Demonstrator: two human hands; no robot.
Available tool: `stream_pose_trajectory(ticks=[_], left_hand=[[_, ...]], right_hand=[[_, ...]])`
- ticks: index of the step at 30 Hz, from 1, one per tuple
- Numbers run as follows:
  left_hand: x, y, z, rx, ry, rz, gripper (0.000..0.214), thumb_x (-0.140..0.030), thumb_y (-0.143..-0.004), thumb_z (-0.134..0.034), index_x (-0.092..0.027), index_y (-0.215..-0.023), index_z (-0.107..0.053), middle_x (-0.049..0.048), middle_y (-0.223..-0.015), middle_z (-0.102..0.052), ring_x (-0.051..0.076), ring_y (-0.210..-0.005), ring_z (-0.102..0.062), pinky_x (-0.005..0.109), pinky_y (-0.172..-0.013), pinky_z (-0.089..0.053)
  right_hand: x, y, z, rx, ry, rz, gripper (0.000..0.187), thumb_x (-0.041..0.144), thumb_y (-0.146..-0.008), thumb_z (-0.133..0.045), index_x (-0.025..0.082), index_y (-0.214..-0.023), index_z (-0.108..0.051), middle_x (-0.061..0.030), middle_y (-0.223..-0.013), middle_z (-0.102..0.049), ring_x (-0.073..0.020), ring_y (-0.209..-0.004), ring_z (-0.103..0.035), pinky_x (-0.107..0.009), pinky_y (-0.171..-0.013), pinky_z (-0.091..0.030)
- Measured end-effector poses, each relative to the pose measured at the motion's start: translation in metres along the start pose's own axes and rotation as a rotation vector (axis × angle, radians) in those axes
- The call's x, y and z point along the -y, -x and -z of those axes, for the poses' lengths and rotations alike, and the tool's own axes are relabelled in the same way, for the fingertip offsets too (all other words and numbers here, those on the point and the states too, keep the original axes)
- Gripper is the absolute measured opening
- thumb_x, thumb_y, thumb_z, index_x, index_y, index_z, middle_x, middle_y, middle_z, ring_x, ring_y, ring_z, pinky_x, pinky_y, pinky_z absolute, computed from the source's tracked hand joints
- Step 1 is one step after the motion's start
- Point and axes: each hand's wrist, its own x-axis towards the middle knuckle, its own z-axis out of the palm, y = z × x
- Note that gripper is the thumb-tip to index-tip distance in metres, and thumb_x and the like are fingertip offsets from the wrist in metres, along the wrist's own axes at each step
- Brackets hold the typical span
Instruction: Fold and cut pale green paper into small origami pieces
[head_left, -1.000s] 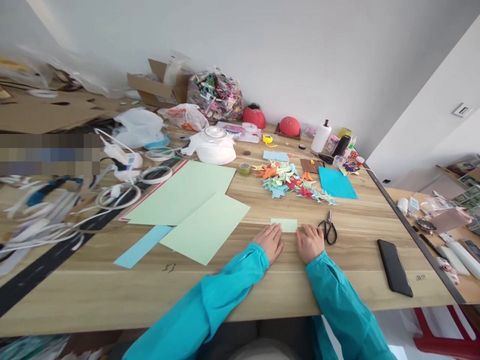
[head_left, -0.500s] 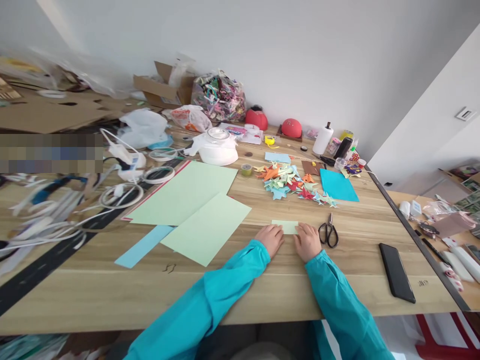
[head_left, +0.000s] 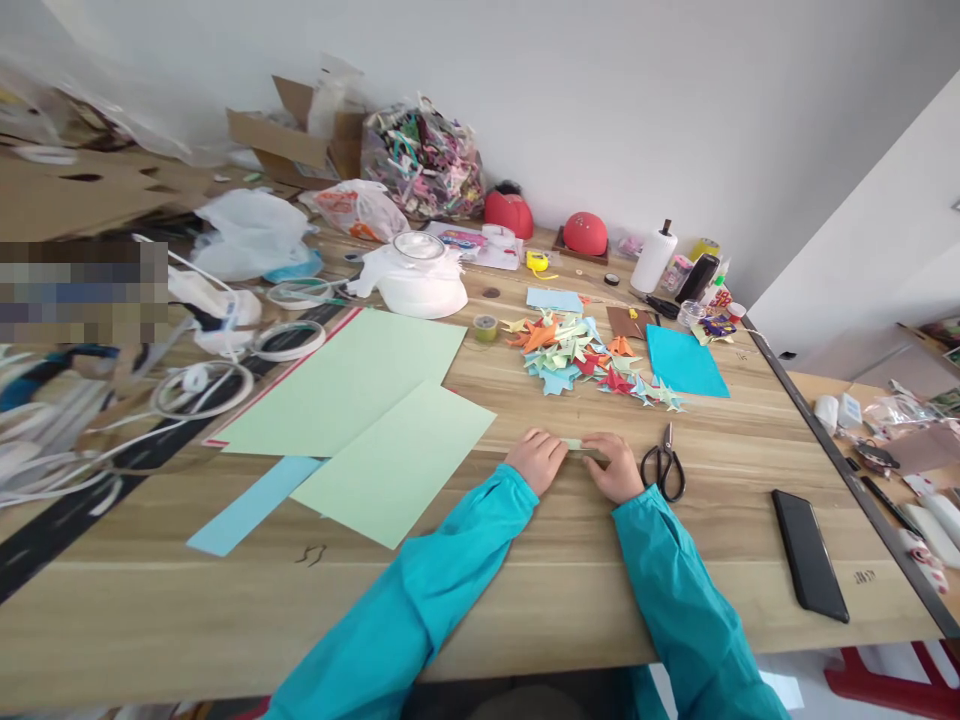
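A small pale green strip of paper [head_left: 574, 444] lies on the wooden table between my two hands, mostly covered by fingers. My left hand [head_left: 538, 460] presses on its left end, fingers together. At the right end, my right hand [head_left: 613, 466] pinches the paper between thumb and fingers. Black-handled scissors [head_left: 663, 468] lie just right of my right hand, blades pointing away. Beyond the hands is a pile of folded paper stars [head_left: 574, 352] in green, orange, red and blue. To the left, large pale green sheets [head_left: 405, 462] overlap, with a blue paper strip [head_left: 251, 508] partly beneath them.
A black phone [head_left: 810, 555] lies at the right. Behind the pile are a turquoise sheet [head_left: 686, 360], a roll of tape [head_left: 485, 328], a yellow tape measure [head_left: 537, 262] and a white bottle [head_left: 653, 258]. White cables [head_left: 202, 390] and plastic bags [head_left: 251, 235] crowd the left side.
The small green paper now shows as a much narrower strip, its front edge folded up and away. My fingers have moved closer together over it. The camera view has shifted slightly.
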Motion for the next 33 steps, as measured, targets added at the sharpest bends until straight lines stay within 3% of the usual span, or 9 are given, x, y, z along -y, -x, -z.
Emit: stream_pose_trajectory(ticks=[2,11,13,15,17,20,24,28,33], left_hand=[[-0.003,-0.004,0.003,-0.015,0.018,0.001,0.033,-0.019,-0.09,-0.032,-0.017,-0.086,-0.065,0.008,-0.079,-0.064,0.018,-0.077,-0.054,0.037,-0.079,-0.038],[-0.011,-0.014,0.017,-0.109,0.201,0.006,0.028,-0.019,-0.088,-0.039,-0.017,-0.078,-0.065,0.006,-0.074,-0.066,0.016,-0.073,-0.056,0.034,-0.076,-0.042],[-0.012,-0.014,0.023,-0.12,0.33,0.05,0.027,-0.021,-0.087,-0.04,-0.016,-0.077,-0.065,0.0072,-0.074,-0.066,0.016,-0.07,-0.056,0.032,-0.069,-0.043],[-0.015,-0.015,0.03,-0.13,0.528,0.2,0.029,-0.023,-0.087,-0.039,-0.014,-0.076,-0.064,0.0083,-0.073,-0.065,0.015,-0.068,-0.056,0.028,-0.064,-0.044],[-0.018,-0.017,0.033,-0.062,0.743,0.374,0.03,-0.027,-0.086,-0.041,-0.014,-0.071,-0.063,0.0062,-0.067,-0.062,0.012,-0.062,-0.054,0.024,-0.057,-0.042],[-0.019,-0.016,0.032,0.062,0.912,0.566,0.029,-0.031,-0.081,-0.046,-0.012,-0.067,-0.063,0.0038,-0.059,-0.059,0.011,-0.053,-0.05,0.022,-0.049,-0.038],[-0.017,-0.012,0.023,0.166,1.082,0.664,0.025,-0.033,-0.074,-0.053,-0.011,-0.069,-0.064,0.0025,-0.058,-0.06,0.011,-0.052,-0.05,0.021,-0.049,-0.038],[-0.016,-0.012,0.021,0.166,1.143,0.68,0.024,-0.033,-0.071,-0.055,-0.012,-0.064,-0.065,-0.0001,-0.052,-0.056,0.009,-0.05,-0.046,0.02,-0.046,-0.035],[-0.016,-0.014,0.026,0.189,1.193,0.716,0.021,-0.029,-0.068,-0.057,-0.012,-0.058,-0.065,-0.0004,-0.05,-0.055,0.009,-0.049,-0.046,0.02,-0.046,-0.034]], right_hand=[[0.002,-0.002,-0.002,0.003,-0.009,-0.004,0.014,0.02,-0.079,-0.055,0.022,-0.083,-0.068,-0.0046,-0.088,-0.07,-0.0184,-0.089,-0.061,-0.034,-0.086,-0.042],[0.013,-0.007,-0.004,-0.015,-0.094,0.054,0.018,0.025,-0.085,-0.051,0.019,-0.082,-0.067,-0.0059,-0.08,-0.068,-0.0182,-0.082,-0.059,-0.035,-0.082,-0.044],[0.018,-0.007,-0.002,-0.03,-0.272,-0.043,0.014,0.029,-0.081,-0.057,0.021,-0.079,-0.069,-0.0044,-0.077,-0.069,-0.0179,-0.078,-0.061,-0.033,-0.077,-0.046],[0.023,-0.005,-0.002,-0.056,-0.493,-0.217,0.015,0.033,-0.077,-0.062,0.021,-0.072,-0.069,-0.0026,-0.069,-0.067,-0.0161,-0.065,-0.061,-0.029,-0.063,-0.048],[0.026,-0.003,-0.003,-0.051,-0.67,-0.385,0.021,0.039,-0.076,-0.062,0.019,-0.07,-0.068,0.0002,-0.057,-0.062,-0.0121,-0.047,-0.053,-0.024,-0.044,-0.042],[0.026,-0.002,-0.005,-0.017,-0.749,-0.51,0.028,0.043,-0.077,-0.059,0.017,-0.067,-0.064,0.004,-0.046,-0.051,-0.0076,-0.035,-0.041,-0.02,-0.033,-0.03],[0.024,-0.003,-0.005,-0.012,-0.723,-0.521,0.033,0.045,-0.076,-0.059,0.017,-0.058,-0.058,0.0047,-0.043,-0.046,-0.007,-0.038,-0.039,-0.019,-0.035,-0.028],[0.025,-0.006,-0.003,0.021,-0.699,-0.423,0.024,0.039,-0.069,-0.067,0.016,-0.065,-0.062,0.0018,-0.057,-0.056,-0.0098,-0.053,-0.048,-0.02,-0.047,-0.038],[0.027,-0.006,-0.005,-0.01,-0.845,-0.464,0.021,0.036,-0.066,-0.07,0.017,-0.061,-0.064,0.0014,-0.058,-0.058,-0.0097,-0.052,-0.048,-0.021,-0.048,-0.037]])
